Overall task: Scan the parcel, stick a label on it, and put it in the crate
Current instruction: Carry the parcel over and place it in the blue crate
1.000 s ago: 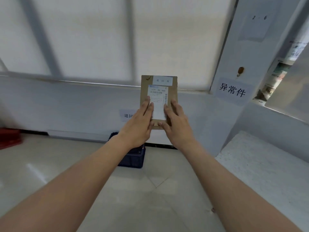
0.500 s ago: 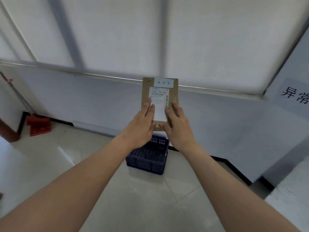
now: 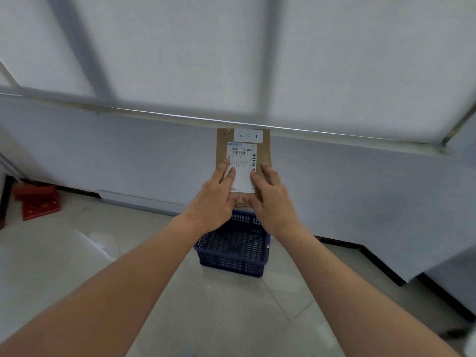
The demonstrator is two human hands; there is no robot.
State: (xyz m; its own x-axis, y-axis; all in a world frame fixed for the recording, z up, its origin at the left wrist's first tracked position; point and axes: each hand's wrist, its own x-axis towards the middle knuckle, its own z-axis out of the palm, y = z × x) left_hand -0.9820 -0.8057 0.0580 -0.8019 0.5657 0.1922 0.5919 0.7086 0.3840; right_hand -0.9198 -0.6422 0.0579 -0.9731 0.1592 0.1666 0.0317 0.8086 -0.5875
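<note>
A flat brown cardboard parcel (image 3: 265,150) is held upright in front of me at arm's length. It carries a white shipping label with barcodes (image 3: 242,161) and a small white sticker with printed characters (image 3: 248,135) along its top edge. My left hand (image 3: 215,199) grips its lower left side, fingers spread over the shipping label. My right hand (image 3: 273,199) grips the lower right side. Directly below the parcel, a dark blue slotted plastic crate (image 3: 233,249) stands on the floor against the wall; its inside looks bare.
The floor is pale glossy tile (image 3: 77,266). A white wall with a black skirting runs behind the crate, under a window ledge (image 3: 154,115). A red object (image 3: 36,200) lies on the floor at the far left.
The view has swung left and down while both hands keep the parcel. The blue crate has come fully into sight beneath the parcel, and the wall sign on the right has left the frame.
</note>
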